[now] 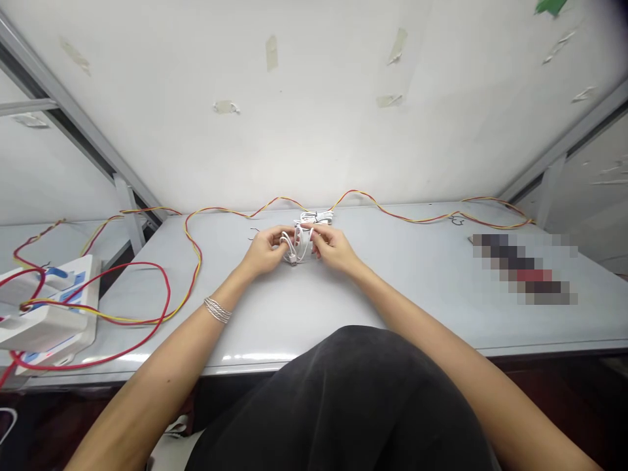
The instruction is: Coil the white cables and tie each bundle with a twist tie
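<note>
My left hand [265, 250] and my right hand [332, 246] meet over the middle of a pale grey table [402, 294]. Between them they grip a coiled white cable [297, 247], with loops and a small plug end hanging down near the left fingers. Both hands have their fingers pinched on the cable. A second bundled white cable [316, 216] lies on the table just behind the hands. A silver bracelet [217, 309] is on my left wrist.
Twisted red and yellow wires [186, 235] snake along the table's back edge and loop off to the left. A white and blue power strip [46, 307] sits at the left edge. A blurred-out dark object [523, 268] lies at the right. A white wall stands behind.
</note>
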`<action>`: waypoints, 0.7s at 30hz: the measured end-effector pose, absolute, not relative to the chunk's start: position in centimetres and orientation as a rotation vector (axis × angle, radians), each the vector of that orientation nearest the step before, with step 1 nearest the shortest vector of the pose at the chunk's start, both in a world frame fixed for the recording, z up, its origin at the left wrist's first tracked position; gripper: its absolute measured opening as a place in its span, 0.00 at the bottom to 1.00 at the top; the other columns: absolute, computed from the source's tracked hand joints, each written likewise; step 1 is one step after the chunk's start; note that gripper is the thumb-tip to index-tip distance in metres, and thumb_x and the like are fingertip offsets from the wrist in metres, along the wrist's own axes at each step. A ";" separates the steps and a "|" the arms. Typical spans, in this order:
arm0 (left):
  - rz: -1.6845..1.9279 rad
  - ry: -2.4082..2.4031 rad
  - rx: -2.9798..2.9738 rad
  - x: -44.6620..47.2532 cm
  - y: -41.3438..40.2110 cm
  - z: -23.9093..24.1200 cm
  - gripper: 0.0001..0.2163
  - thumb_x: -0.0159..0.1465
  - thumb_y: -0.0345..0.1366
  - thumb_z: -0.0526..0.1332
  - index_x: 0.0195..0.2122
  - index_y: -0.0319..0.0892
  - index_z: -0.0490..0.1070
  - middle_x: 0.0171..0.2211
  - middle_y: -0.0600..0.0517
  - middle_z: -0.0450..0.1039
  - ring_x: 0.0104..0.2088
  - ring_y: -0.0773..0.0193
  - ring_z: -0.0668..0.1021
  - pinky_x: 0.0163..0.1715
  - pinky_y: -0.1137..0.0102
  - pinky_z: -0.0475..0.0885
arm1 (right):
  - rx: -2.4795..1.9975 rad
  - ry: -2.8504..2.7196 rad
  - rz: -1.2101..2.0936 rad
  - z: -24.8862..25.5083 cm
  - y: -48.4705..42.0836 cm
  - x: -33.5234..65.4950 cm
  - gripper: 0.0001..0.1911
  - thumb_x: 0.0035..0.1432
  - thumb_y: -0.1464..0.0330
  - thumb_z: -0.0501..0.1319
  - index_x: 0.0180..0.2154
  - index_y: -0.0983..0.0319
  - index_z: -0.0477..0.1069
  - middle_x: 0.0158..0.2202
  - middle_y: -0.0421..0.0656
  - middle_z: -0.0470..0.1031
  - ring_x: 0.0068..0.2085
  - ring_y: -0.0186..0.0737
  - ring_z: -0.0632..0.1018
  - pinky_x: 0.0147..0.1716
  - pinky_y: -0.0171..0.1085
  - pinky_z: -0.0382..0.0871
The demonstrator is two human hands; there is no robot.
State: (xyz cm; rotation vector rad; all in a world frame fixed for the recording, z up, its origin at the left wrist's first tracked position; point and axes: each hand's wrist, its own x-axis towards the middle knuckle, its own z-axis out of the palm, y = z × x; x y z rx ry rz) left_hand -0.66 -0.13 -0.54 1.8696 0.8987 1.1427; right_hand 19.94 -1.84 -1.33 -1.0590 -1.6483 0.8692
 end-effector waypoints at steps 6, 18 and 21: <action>1.121 0.906 1.884 -0.4 -0.6 0.0 0.13 0.61 0.43 0.69 0.40 0.38 0.81 0.42 0.42 0.84 0.40 0.54 0.84 0.44 0.61 0.81 | -1.061 -1.772 0.795 -0.9 -2.4 19.8 0.20 0.66 0.62 0.58 0.52 0.62 0.82 0.45 0.49 0.77 0.34 0.37 0.74 0.36 0.39 0.72; 0.965 0.869 1.819 -0.3 -0.6 -0.3 0.20 0.59 0.51 0.71 0.42 0.38 0.81 0.40 0.43 0.84 0.37 0.56 0.84 0.41 0.63 0.81 | -1.046 -1.736 0.759 -0.8 -2.7 19.6 0.16 0.64 0.60 0.62 0.45 0.60 0.85 0.38 0.47 0.77 0.32 0.37 0.75 0.33 0.38 0.71; 0.906 0.885 1.908 -0.4 -0.6 -0.2 0.19 0.59 0.51 0.71 0.41 0.39 0.82 0.37 0.46 0.83 0.34 0.58 0.82 0.37 0.66 0.79 | -1.047 -1.716 0.742 -0.7 -2.7 19.6 0.15 0.63 0.60 0.64 0.42 0.60 0.85 0.39 0.46 0.79 0.31 0.36 0.75 0.33 0.37 0.71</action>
